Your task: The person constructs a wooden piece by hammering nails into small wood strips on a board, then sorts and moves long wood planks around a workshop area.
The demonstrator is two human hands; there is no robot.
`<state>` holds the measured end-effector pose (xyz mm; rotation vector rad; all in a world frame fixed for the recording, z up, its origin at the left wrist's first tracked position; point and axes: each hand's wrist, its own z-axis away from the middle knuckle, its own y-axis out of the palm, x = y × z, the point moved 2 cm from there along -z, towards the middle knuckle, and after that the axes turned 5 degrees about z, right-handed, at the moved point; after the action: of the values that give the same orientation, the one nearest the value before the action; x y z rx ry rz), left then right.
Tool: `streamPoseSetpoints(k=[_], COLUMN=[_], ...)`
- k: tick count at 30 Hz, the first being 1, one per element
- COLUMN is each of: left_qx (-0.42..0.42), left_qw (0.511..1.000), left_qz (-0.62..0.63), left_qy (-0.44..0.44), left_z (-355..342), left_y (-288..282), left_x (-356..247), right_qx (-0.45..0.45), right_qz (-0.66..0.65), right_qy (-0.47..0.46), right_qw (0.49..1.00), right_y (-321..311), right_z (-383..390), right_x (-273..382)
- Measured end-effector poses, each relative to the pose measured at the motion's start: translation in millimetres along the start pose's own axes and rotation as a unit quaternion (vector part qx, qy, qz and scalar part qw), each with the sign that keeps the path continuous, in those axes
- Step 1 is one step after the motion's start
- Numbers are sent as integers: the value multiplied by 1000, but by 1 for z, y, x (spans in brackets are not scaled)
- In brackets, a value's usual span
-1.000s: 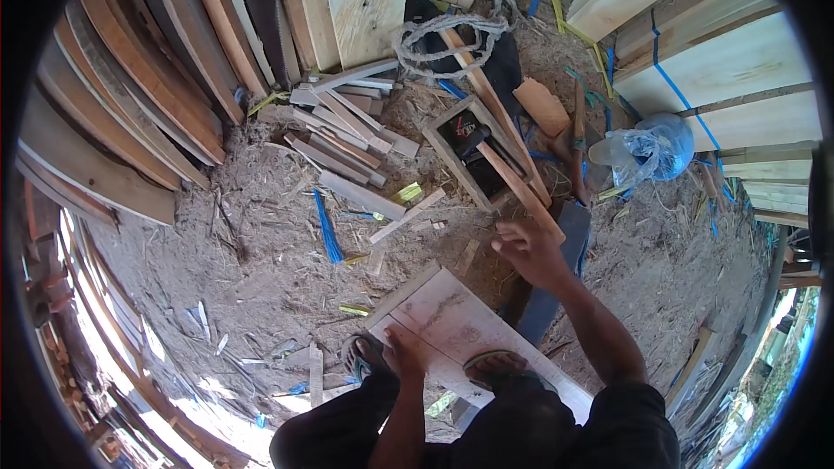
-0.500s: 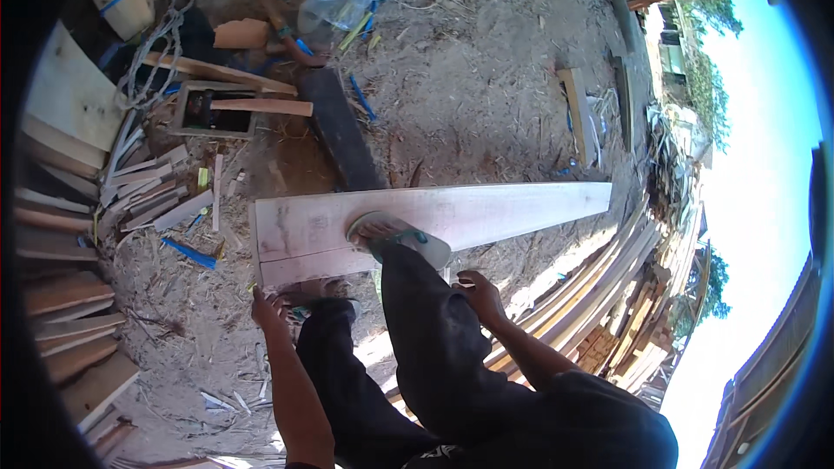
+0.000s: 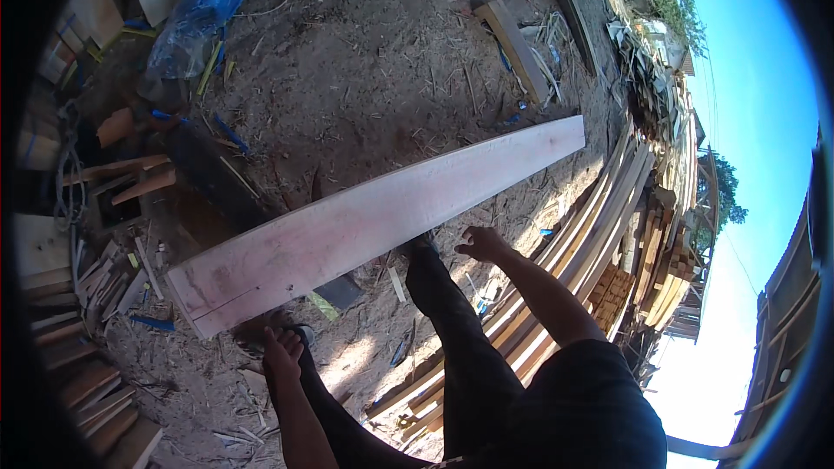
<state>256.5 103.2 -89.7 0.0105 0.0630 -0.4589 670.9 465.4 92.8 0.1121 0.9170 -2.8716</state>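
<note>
A long pale plank (image 3: 377, 217) with pinkish stains and a crack near its left end lies diagonally before me. My left hand (image 3: 282, 346) hangs just below that end, fingers loosely apart, holding nothing. My right hand (image 3: 478, 241) is below the middle of the plank, also apart from it, with spread, slightly bent fingers. My dark-trousered legs (image 3: 434, 313) stand between my hands; one foot is partly hidden at the plank's lower edge. A dark board (image 3: 211, 169) lies beyond the plank's left half.
Offcuts (image 3: 117, 282) and a box with a wooden handle across it (image 3: 143, 189) lie left, a blue plastic-wrapped bundle (image 3: 198, 9) upper left. Long stacked timber (image 3: 599, 234) lines the right, beneath open sky. A short beam (image 3: 517, 48) lies on the dirt above the plank.
My view has swung rightward toward the timber stacks and sky. My right foot has come off the plank's top. My right hand has risen from beside my knee; both hands remain empty.
</note>
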Motion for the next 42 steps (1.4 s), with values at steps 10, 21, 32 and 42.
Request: streamPoseSetpoints(k=[10, 21, 32, 42], left_qx=[-22, -60, -57, -82], left_qw=[964, 920, 984, 963], left_qz=[241, 386, 136, 59], left_qy=[-110, 41, 104, 251], left_z=[-45, -49, 74, 245], left_y=[287, 327, 299, 255], left_x=[162, 149, 91, -18], right_qx=[-23, -233, -206, -111], right_qz=[132, -113, -869, -942], right_qy=[-246, -298, 204, 91], right_qw=[960, 919, 402, 302], right_y=[-22, -26, -4, -74], right_z=[-293, -34, 1, 139], right_x=[29, -52, -421, -310])
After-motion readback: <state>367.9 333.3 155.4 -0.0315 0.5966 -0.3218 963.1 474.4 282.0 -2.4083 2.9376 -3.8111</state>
